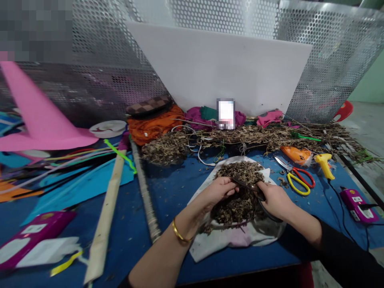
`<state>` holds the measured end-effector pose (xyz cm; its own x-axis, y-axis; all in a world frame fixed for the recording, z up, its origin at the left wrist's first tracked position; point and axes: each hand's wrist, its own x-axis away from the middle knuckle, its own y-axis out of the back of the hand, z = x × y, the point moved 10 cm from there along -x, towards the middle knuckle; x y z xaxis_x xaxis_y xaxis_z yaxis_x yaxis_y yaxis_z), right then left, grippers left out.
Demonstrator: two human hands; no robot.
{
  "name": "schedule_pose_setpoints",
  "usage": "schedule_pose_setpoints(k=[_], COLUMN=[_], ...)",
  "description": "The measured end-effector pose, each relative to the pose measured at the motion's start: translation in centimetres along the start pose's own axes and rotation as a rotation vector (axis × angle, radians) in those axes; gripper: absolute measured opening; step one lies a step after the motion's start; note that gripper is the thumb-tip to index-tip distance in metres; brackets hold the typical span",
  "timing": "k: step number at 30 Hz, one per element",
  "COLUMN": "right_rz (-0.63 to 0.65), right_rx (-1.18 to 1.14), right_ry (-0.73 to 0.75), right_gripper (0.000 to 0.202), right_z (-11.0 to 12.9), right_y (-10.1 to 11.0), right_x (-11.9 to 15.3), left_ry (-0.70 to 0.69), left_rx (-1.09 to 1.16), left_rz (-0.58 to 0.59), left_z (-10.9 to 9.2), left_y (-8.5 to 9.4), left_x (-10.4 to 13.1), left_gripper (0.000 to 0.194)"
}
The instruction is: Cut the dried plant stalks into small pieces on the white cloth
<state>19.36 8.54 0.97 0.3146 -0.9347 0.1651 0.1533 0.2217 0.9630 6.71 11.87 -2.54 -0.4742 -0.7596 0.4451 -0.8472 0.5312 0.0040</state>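
Note:
Crumbled dry brown leaves (234,210) lie heaped on a white cloth (204,246) at the table's front. Over the heap, my right hand (271,198) is closed round dark-handled scissors (267,212), whose dark front end points left toward my other hand. My left hand (223,189), below a gold bangle on the wrist, has its fingers pinched together just above the leaves. Whatever is between those fingers is too small or hidden to name. Both hands are close together, the scissors' tip near the left fingertips.
Red-and-yellow scissors (298,182), a yellow glue gun (325,166) and a purple power strip (358,206) lie right. Dry twigs (249,136) span the back, before a white board (228,68). Left are a wrapped pole (145,192), a wooden strip (106,216) and a pink hat (45,120).

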Motion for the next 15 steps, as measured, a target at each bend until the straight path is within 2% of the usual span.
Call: schedule_pose_setpoints(k=[3,8,15], right_rz=[-0.004,-0.044,0.023], right_rx=[0.015,0.059,0.044], right_ry=[-0.004,-0.004,-0.022], right_gripper=[0.020,0.035,0.024], right_z=[0.0,0.1,-0.2], right_y=[0.0,0.1,-0.5], right_x=[0.0,0.1,-0.2], left_ry=[0.004,-0.006,0.000], left_rx=[0.007,-0.051,-0.030], left_rz=[-0.002,0.036,0.028], left_z=[-0.1,-0.1,0.4], left_y=[-0.1,-1.1,-0.5], left_x=[0.1,0.1,-0.3], left_gripper=[0.032,0.026,0.030])
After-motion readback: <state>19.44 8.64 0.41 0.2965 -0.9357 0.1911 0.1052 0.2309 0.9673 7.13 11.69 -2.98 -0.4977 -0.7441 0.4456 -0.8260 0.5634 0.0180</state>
